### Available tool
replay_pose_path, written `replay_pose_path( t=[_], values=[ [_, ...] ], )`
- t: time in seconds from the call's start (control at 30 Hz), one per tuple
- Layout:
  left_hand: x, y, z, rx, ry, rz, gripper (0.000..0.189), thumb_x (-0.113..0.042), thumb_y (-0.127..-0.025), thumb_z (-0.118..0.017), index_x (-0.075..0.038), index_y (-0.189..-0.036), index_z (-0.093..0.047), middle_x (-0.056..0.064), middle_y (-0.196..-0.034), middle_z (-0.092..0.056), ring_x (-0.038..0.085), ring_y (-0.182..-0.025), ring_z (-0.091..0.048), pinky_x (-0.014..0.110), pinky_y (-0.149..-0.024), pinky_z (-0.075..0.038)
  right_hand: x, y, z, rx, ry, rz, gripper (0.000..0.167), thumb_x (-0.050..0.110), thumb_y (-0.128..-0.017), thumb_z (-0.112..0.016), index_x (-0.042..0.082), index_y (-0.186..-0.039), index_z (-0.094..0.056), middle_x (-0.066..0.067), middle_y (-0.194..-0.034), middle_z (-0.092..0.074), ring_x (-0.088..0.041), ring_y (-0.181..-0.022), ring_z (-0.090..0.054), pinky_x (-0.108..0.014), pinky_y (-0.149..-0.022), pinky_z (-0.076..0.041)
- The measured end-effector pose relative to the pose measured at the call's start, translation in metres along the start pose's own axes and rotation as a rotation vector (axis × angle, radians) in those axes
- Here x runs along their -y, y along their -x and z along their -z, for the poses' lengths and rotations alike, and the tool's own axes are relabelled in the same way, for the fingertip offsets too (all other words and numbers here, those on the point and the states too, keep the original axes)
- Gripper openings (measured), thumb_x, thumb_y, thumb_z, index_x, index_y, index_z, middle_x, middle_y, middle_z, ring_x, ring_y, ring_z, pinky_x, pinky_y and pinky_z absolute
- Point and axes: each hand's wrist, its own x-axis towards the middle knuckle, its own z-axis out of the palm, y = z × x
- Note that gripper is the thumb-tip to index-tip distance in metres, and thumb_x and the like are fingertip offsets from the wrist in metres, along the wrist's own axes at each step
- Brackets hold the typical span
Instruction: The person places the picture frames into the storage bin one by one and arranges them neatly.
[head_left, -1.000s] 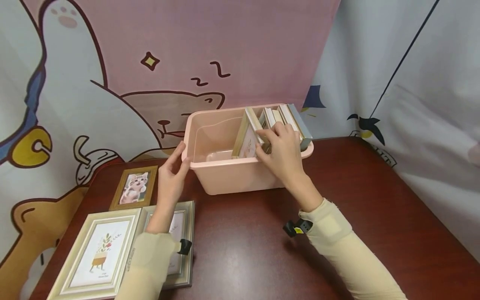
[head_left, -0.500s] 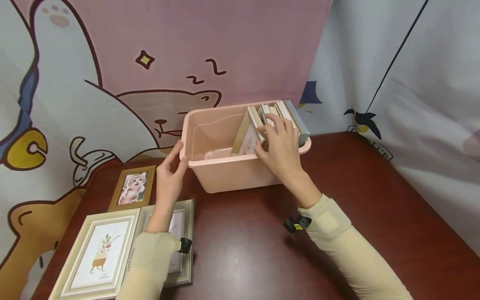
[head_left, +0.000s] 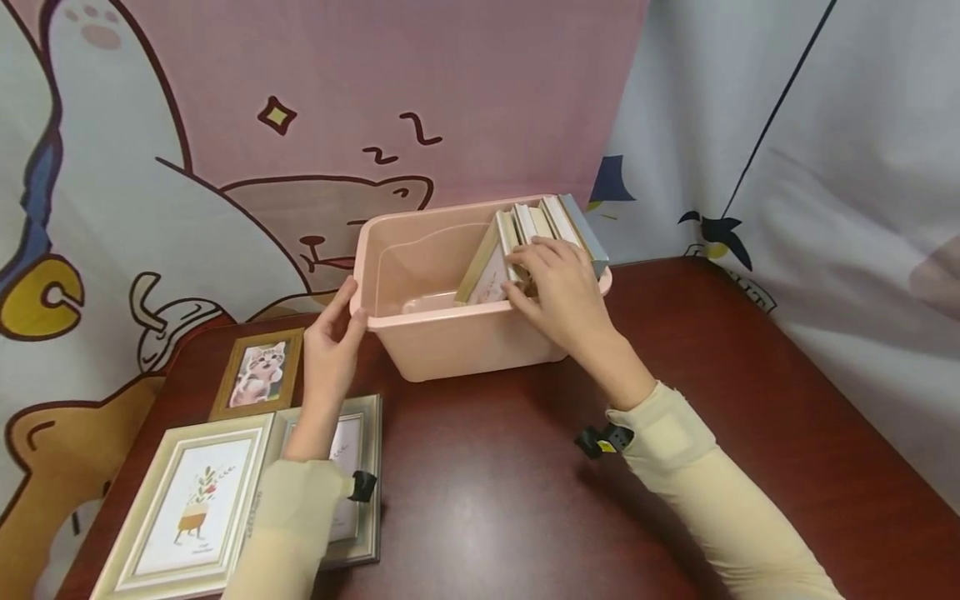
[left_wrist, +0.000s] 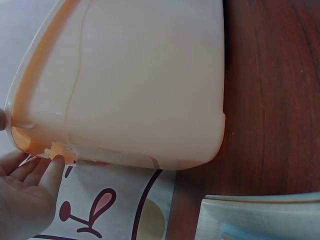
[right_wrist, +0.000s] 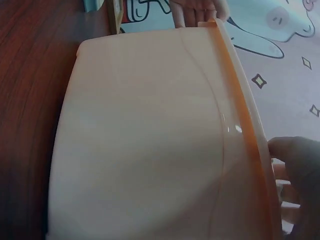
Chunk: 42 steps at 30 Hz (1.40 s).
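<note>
A pink plastic bin (head_left: 457,344) stands toward the back of the table. My left hand (head_left: 330,350) holds its left front corner, thumb and fingers at the rim. Inside the bin's right half, a light-coloured picture frame (head_left: 480,271) leans, its top to the right. My right hand (head_left: 564,292) reaches over the front rim, thumb and fingers curled at that frame's near edge. Several more frames (head_left: 534,218) stand in a row behind these fingers, with a blue-grey one (head_left: 585,232) at the right end. The right wrist view shows mainly the bin's outer wall (right_wrist: 145,120).
At the left lie a cream frame with a plant picture (head_left: 197,508), a silver-grey frame (head_left: 367,500) partly under my left forearm, and a small brown frame with a kitten picture (head_left: 258,375). A printed cartoon curtain (head_left: 480,100) hangs behind the dark red table (head_left: 480,500).
The head view has shifted slightly. Inside the bin, the leaning frame's top has moved closer to the row on its right. My left hand stays at the bin's corner.
</note>
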Motion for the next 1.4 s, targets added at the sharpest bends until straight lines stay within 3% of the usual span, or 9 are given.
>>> replay_pose_path(
  t=[0.23,0.4,0.5,0.63,0.73,0.83,1.07,1.27,1.4],
  values=[
    [-0.003,0.001,0.009,0.069,0.008,0.026,0.047,-0.006,-0.100,-0.056,0.000,-0.146,-0.047,0.012,-0.157,-0.043,0.025,-0.145,-0.041,0.012,-0.109,-0.041,-0.020,0.018,0.004,-0.154,-0.133,-0.002,0.038,0.024,-0.089,-0.075,0.004,-0.120,-0.068,-0.016,-0.142,-0.057,-0.035,-0.137,-0.046,-0.052,-0.116,-0.037],
    [-0.005,0.011,0.017,0.124,-0.052,0.075,0.046,-0.012,-0.101,-0.057,-0.004,-0.146,-0.050,0.013,-0.152,-0.050,0.026,-0.140,-0.048,0.008,-0.103,-0.045,-0.042,0.043,0.008,-0.249,-0.199,-0.140,0.055,0.018,-0.083,-0.080,0.004,-0.133,-0.059,-0.016,-0.152,-0.044,-0.037,-0.139,-0.040,-0.055,-0.103,-0.045],
    [-0.006,0.018,0.023,0.137,-0.077,0.097,0.045,-0.016,-0.102,-0.056,-0.006,-0.145,-0.051,0.015,-0.148,-0.053,0.028,-0.138,-0.051,0.005,-0.100,-0.046,-0.051,0.053,0.010,-0.242,-0.299,-0.256,0.072,0.018,-0.082,-0.081,0.002,-0.143,-0.047,-0.018,-0.154,-0.038,-0.035,-0.141,-0.039,-0.056,-0.111,-0.040],
    [-0.005,0.027,0.032,0.173,-0.082,0.181,0.046,-0.018,-0.102,-0.055,-0.006,-0.146,-0.049,0.014,-0.151,-0.050,0.016,-0.132,-0.056,0.005,-0.096,-0.048,-0.055,0.059,0.012,-0.152,-0.500,-0.450,0.078,0.021,-0.086,-0.078,0.006,-0.151,-0.038,-0.016,-0.153,-0.043,-0.025,-0.139,-0.045,-0.037,-0.116,-0.042],
    [-0.001,0.035,0.039,0.202,-0.104,0.259,0.047,-0.019,-0.103,-0.054,-0.003,-0.147,-0.048,0.016,-0.152,-0.049,-0.004,-0.114,-0.060,0.008,-0.092,-0.052,-0.054,0.058,0.013,-0.111,-0.621,-0.540,0.072,0.021,-0.088,-0.076,0.009,-0.150,-0.042,-0.013,-0.148,-0.052,-0.010,-0.128,-0.054,-0.015,-0.104,-0.048],
    [0.003,0.042,0.047,0.226,-0.178,0.313,0.048,-0.023,-0.103,-0.055,-0.003,-0.146,-0.049,0.017,-0.151,-0.049,-0.006,-0.107,-0.062,0.013,-0.092,-0.054,-0.052,0.054,0.013,-0.114,-0.699,-0.551,0.066,0.018,-0.088,-0.076,0.010,-0.147,-0.048,-0.014,-0.142,-0.057,0.002,-0.115,-0.059,-0.005,-0.090,-0.050],
    [0.015,0.060,0.063,0.313,-0.284,0.434,0.052,-0.028,-0.103,-0.053,0.002,-0.146,-0.045,0.024,-0.148,-0.050,0.036,-0.130,-0.056,0.025,-0.097,-0.057,-0.047,0.050,0.013,-0.102,-0.748,-0.547,0.065,0.015,-0.089,-0.075,0.010,-0.148,-0.048,-0.015,-0.143,-0.056,0.006,-0.116,-0.057,-0.004,-0.090,-0.049],
    [0.032,0.071,0.072,0.407,-0.252,0.505,0.050,-0.022,-0.105,-0.050,0.013,-0.139,-0.043,0.033,-0.135,-0.055,0.035,-0.119,-0.064,0.031,-0.092,-0.060,-0.047,0.050,0.012,-0.101,-0.761,-0.543,0.064,0.014,-0.089,-0.075,0.010,-0.147,-0.049,-0.013,-0.143,-0.057,0.005,-0.118,-0.057,-0.004,-0.093,-0.048],
    [0.042,0.074,0.073,0.436,-0.261,0.516,0.049,-0.019,-0.101,-0.056,0.014,-0.135,-0.047,0.031,-0.128,-0.060,0.017,-0.102,-0.066,0.026,-0.082,-0.062,-0.048,0.050,0.013,-0.092,-0.732,-0.550,0.064,0.016,-0.089,-0.075,0.011,-0.147,-0.049,-0.013,-0.143,-0.057,0.005,-0.118,-0.057,-0.003,-0.092,-0.048]
  ],
)
